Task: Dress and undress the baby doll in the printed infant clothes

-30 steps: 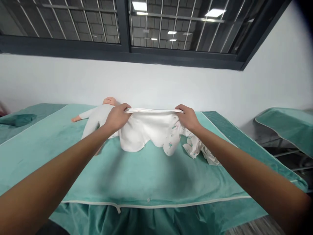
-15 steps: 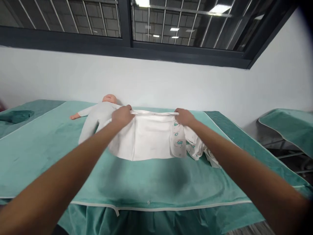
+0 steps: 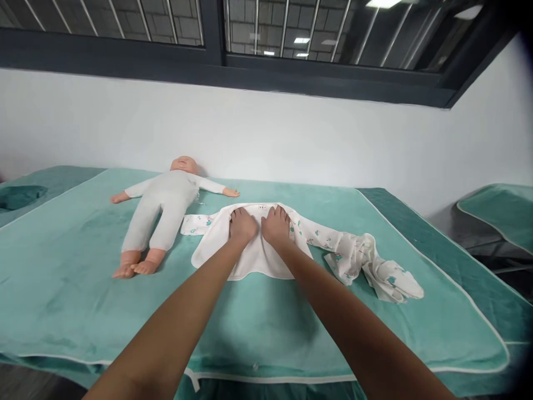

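Shirt (image 3: 260,264) lies opened out on the green cover (image 3: 62,278) in the head view, its plain white inside facing up, just in front of the person. From where I stand, the left hand (image 3: 242,226) and right hand (image 3: 275,226) sit side by side near the neckline, perhaps to hold the cloth flat. Their fingers point away from the body, bent down onto the fabric; whether they pinch or only press, I cannot tell. The left sleeve (image 3: 196,224) and right sleeve (image 3: 320,233) reach out to either side, which seems to keep the middle of the garment accessible.

A doll (image 3: 171,191) in white lies on its back to the left, one arm stretched near the neckline. Crumpled printed cloth (image 3: 387,278) crowds the right sleeve; I cannot tell whether they touch. Both forearms hide parts of the shirt's lower half. Behind stands a white wall (image 3: 333,139) under a barred window (image 3: 270,28).
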A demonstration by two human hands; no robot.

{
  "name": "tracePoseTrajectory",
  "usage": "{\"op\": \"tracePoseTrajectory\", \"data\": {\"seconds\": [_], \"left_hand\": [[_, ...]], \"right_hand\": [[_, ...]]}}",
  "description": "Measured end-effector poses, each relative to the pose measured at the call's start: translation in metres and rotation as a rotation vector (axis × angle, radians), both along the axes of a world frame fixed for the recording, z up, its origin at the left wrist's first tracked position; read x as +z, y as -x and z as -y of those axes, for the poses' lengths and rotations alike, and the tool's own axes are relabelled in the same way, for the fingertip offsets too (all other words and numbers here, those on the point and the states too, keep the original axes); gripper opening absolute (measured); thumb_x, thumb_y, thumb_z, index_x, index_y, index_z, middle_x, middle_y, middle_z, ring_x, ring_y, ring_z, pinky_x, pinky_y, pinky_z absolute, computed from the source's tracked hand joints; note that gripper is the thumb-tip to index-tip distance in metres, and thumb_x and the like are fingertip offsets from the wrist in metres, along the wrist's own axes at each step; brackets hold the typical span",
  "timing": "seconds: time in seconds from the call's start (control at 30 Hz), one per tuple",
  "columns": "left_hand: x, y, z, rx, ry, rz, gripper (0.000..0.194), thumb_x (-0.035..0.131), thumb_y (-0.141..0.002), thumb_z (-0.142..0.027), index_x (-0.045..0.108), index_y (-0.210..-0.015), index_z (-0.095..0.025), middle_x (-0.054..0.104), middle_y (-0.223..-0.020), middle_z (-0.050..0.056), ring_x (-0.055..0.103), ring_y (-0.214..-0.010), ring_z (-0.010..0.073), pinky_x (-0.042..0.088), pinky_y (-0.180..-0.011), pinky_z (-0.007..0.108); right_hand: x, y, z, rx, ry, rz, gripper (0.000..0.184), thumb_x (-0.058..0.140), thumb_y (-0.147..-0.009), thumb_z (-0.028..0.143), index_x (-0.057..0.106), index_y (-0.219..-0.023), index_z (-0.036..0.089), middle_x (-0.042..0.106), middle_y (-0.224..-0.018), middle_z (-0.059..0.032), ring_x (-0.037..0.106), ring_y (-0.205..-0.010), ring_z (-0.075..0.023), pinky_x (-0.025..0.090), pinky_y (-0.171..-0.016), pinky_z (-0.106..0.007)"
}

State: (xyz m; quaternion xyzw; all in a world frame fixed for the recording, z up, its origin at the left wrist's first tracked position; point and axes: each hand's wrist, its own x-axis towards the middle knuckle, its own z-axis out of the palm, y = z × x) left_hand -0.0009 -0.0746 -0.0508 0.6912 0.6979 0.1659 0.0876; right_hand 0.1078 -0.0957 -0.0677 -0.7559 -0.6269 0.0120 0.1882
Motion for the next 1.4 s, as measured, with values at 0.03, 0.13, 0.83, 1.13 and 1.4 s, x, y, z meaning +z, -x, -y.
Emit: {"op": "tracePoseTrajectory", "data": {"seconds": [0.03, 0.13, 0.83, 1.13, 1.4], "left_hand": [[-0.001, -0.003, -0.004, 0.023, -0.022, 0.004, 0.058, 0.036, -0.096, -0.028, 0.040, -0.144, 0.003, 0.044, -0.150, 0.027, 0.039, -0.142, 0.0369, 0.038, -0.113, 0.048], [-0.006, -0.009, -0.013, 0.047, -0.082, 0.002, 0.065, 0.031, -0.098, -0.030, 0.027, -0.149, 0.010, 0.035, -0.155, 0.029, 0.031, -0.147, 0.0370, 0.031, -0.119, 0.046], [-0.027, -0.002, 0.006, -0.249, -0.220, -0.231, 0.060, 0.023, -0.103, -0.038, 0.047, -0.145, -0.002, 0.040, -0.157, 0.022, 0.034, -0.147, 0.0335, 0.024, -0.121, 0.050], [-0.035, 0.001, 0.036, -0.386, -0.179, -0.246, 0.064, 0.021, -0.104, -0.045, 0.041, -0.152, -0.008, 0.030, -0.162, 0.020, 0.025, -0.152, 0.0331, 0.022, -0.123, 0.050], [-0.027, -0.010, 0.052, -0.590, -0.181, -0.154, 0.051, 0.030, -0.104, -0.038, 0.051, -0.142, -0.012, 0.040, -0.158, 0.014, 0.033, -0.149, 0.0280, 0.025, -0.123, 0.047]], "right_hand": [[-0.001, -0.001, -0.002, 0.010, -0.031, 0.008, 0.051, 0.036, -0.100, 0.027, 0.040, -0.145, 0.004, 0.032, -0.159, -0.0232, 0.030, -0.147, -0.0332, 0.027, -0.116, -0.048], [-0.004, -0.009, -0.008, 0.067, -0.123, 0.046, 0.053, 0.033, -0.099, 0.020, 0.037, -0.150, 0.008, 0.027, -0.164, -0.0166, 0.028, -0.148, -0.0285, 0.027, -0.118, -0.042], [-0.017, -0.045, 0.053, 0.416, -0.048, 0.180, 0.046, 0.033, -0.101, 0.019, 0.049, -0.143, 0.008, 0.043, -0.156, -0.0153, 0.037, -0.146, -0.0281, 0.028, -0.120, -0.047], [0.013, -0.103, 0.090, 0.354, -0.279, 0.050, 0.056, 0.036, -0.082, -0.003, 0.060, -0.128, 0.017, 0.054, -0.145, -0.0108, 0.049, -0.134, -0.0229, 0.040, -0.111, -0.037], [-0.003, -0.176, 0.055, -0.211, -0.001, -0.136, 0.038, 0.055, -0.090, 0.041, 0.065, -0.113, 0.011, 0.069, -0.106, -0.0186, 0.064, -0.100, -0.0324, 0.048, -0.084, -0.041]]}}
